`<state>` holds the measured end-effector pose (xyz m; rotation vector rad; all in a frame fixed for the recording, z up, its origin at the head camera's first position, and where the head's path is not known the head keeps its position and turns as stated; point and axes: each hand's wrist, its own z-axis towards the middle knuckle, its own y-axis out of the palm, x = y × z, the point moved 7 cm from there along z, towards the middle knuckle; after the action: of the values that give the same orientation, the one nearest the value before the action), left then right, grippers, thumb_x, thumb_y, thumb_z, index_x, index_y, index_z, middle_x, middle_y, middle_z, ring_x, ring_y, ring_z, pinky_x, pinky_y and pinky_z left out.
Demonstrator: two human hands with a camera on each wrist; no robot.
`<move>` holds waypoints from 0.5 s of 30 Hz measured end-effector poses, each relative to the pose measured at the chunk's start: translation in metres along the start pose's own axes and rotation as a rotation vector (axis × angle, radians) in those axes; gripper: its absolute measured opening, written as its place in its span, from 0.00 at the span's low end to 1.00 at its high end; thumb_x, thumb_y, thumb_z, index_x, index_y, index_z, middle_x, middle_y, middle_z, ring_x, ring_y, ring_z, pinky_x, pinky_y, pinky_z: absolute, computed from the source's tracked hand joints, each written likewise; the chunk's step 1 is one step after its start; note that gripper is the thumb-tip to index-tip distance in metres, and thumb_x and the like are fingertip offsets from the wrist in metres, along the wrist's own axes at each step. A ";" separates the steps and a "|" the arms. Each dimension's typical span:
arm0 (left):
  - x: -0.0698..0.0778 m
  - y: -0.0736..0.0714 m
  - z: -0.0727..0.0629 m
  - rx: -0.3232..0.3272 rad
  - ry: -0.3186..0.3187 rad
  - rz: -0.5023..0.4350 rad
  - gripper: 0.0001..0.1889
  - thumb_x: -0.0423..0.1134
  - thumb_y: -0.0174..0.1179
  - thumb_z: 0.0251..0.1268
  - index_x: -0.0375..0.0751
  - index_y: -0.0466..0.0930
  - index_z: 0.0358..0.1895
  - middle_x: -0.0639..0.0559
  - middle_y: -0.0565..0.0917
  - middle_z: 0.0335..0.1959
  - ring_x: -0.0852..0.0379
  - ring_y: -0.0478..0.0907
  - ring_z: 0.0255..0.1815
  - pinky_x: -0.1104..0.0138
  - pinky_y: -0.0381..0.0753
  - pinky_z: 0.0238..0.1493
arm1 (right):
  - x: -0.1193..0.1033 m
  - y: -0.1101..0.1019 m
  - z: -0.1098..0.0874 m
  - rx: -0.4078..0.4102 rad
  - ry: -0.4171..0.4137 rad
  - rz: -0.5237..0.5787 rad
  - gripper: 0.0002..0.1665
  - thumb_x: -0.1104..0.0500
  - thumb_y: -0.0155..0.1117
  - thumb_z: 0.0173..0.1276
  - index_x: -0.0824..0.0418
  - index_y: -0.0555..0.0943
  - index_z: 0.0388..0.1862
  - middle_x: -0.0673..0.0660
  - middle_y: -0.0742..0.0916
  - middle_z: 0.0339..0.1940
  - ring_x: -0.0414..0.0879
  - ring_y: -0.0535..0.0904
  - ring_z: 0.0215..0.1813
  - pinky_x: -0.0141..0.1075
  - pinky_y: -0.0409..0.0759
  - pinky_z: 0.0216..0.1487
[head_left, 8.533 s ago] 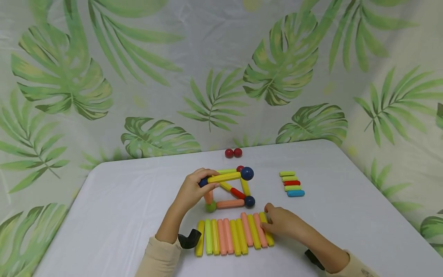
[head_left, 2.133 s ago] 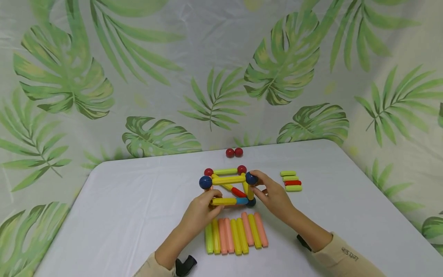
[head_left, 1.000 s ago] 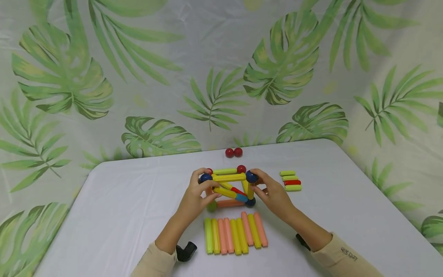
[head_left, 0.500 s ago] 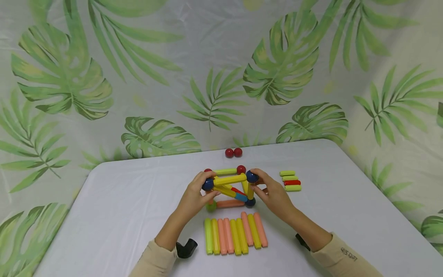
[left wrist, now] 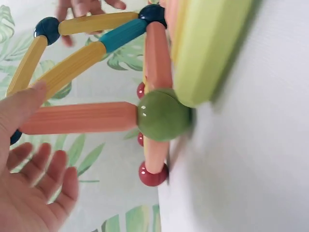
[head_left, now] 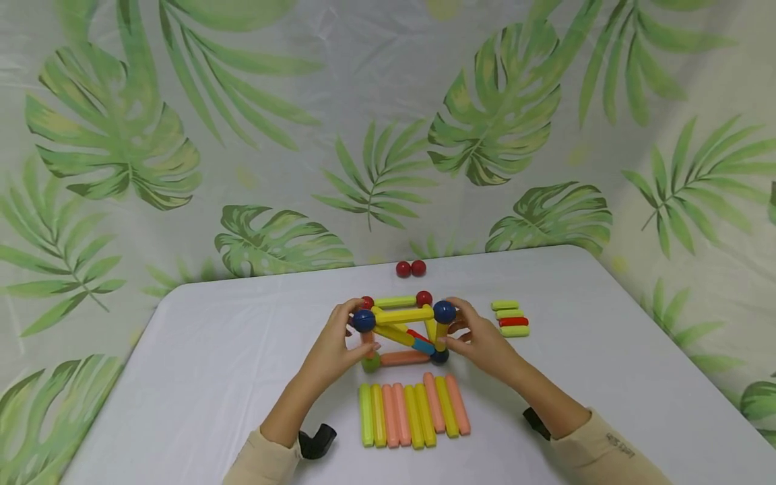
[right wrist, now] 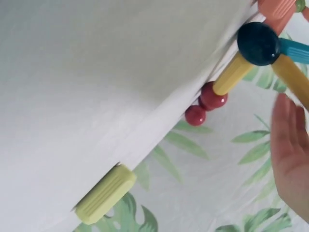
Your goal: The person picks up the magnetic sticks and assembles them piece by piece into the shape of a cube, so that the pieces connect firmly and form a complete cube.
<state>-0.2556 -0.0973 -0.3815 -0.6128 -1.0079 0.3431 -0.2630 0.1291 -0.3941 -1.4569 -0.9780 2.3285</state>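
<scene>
A frame of rods and balls stands on the table, with a blue ball (head_left: 364, 320) and another blue ball (head_left: 444, 311) at its upper front corners and a yellow rod (head_left: 405, 316) between them. A yellow-and-blue diagonal (left wrist: 77, 65) slants down to the lower right blue ball (left wrist: 152, 14). The lower left corner is a green ball (left wrist: 164, 115). My left hand (head_left: 330, 347) is spread around the upper left corner, its thumb beside the upright pink rod (left wrist: 82, 118). My right hand (head_left: 485, 340) surrounds the upper right corner, fingers straight beside the upright yellow rod (right wrist: 294, 79).
A row of yellow, pink and green rods (head_left: 412, 414) lies in front of the frame. Short rods (head_left: 513, 322) are stacked to its right. Two loose red balls (head_left: 411, 269) sit near the back edge of the white table (head_left: 194, 377).
The left hand has raised the yellow-and-blue diagonal's upper end to the upper left blue ball, then spread its fingers. The right hand's fingers have loosened from its corner.
</scene>
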 end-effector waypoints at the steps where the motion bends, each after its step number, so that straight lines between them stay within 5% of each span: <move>1: -0.003 0.000 -0.003 -0.003 -0.024 0.002 0.32 0.36 0.69 0.47 0.38 0.64 0.57 0.48 0.72 0.44 0.56 0.71 0.39 0.64 0.75 0.39 | 0.004 0.003 0.000 -0.060 0.032 0.003 0.31 0.60 0.65 0.58 0.59 0.64 0.59 0.52 0.80 0.40 0.46 0.77 0.41 0.37 0.77 0.39; 6: -0.011 0.004 -0.011 -0.038 -0.082 0.022 0.13 0.31 0.63 0.53 0.37 0.75 0.43 0.51 0.78 0.34 0.58 0.75 0.34 0.69 0.77 0.34 | 0.025 0.019 0.000 -0.275 0.169 -0.031 0.16 0.62 0.63 0.60 0.62 0.73 0.46 0.54 0.79 0.39 0.47 0.79 0.39 0.37 0.78 0.40; 11: -0.017 0.002 -0.008 -0.009 -0.098 -0.006 0.11 0.29 0.61 0.54 0.37 0.76 0.41 0.50 0.80 0.35 0.57 0.78 0.33 0.69 0.78 0.35 | 0.028 0.027 0.005 -0.285 0.192 -0.044 0.13 0.67 0.62 0.58 0.64 0.74 0.42 0.53 0.79 0.35 0.47 0.79 0.36 0.38 0.78 0.39; 15: -0.030 -0.001 -0.006 0.004 -0.182 -0.086 0.14 0.29 0.62 0.53 0.40 0.75 0.44 0.49 0.80 0.38 0.55 0.79 0.34 0.66 0.78 0.36 | 0.022 0.035 0.010 -0.286 0.184 -0.048 0.11 0.67 0.63 0.58 0.64 0.75 0.40 0.52 0.79 0.34 0.46 0.77 0.35 0.37 0.78 0.38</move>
<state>-0.2654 -0.1160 -0.4031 -0.5400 -1.2039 0.3290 -0.2768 0.1102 -0.4297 -1.6947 -1.3169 2.0402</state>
